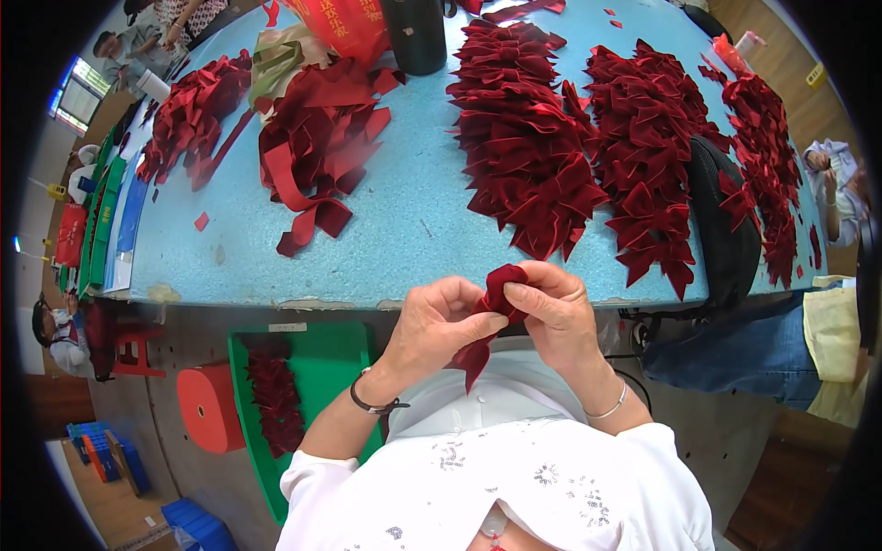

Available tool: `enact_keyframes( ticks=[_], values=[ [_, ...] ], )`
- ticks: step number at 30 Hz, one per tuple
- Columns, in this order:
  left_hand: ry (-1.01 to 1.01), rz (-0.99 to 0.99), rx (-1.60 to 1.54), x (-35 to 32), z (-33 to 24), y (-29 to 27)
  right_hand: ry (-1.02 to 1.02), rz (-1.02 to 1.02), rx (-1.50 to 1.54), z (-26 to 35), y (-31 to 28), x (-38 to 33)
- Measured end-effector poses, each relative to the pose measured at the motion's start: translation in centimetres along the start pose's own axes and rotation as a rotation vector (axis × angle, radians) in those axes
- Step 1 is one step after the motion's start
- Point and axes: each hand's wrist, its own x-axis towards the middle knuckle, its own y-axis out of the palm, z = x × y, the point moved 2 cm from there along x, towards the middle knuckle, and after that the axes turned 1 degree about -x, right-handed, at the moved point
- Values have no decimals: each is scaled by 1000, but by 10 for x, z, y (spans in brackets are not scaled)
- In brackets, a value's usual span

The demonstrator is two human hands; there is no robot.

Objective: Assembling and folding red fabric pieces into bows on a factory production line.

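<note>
Between my two hands, just in front of the table's near edge, is a dark red velvet ribbon [497,296], folded over at the top with a pointed tail hanging below. My left hand [443,317] pinches it from the left, thumb pointing inward. From the right, my right hand [549,308] grips its upper fold between thumb and fingers. Beyond my hands, long rows of finished red velvet bows [524,138] lie on the blue table [404,230]. A loose heap of cut red ribbon strips [317,147] lies farther left.
A second ribbon heap [197,115] lies at far left. A black bottle [413,37] and red bag [342,26] stand at the back. A black bag [726,220] rests among the right-hand bows. Below left are a green crate [323,367] with bows and a red roll [209,409].
</note>
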Motion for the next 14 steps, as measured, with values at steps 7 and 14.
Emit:
enact_keyframes(
  ticks=[7, 14],
  values=[
    [-42, 18, -140, -3, -1, -5, 66, 97, 91, 4, -3, 4],
    [-90, 103, -354, -2, -1, -2, -108, 166, -156, 14, -2, -3]
  ],
)
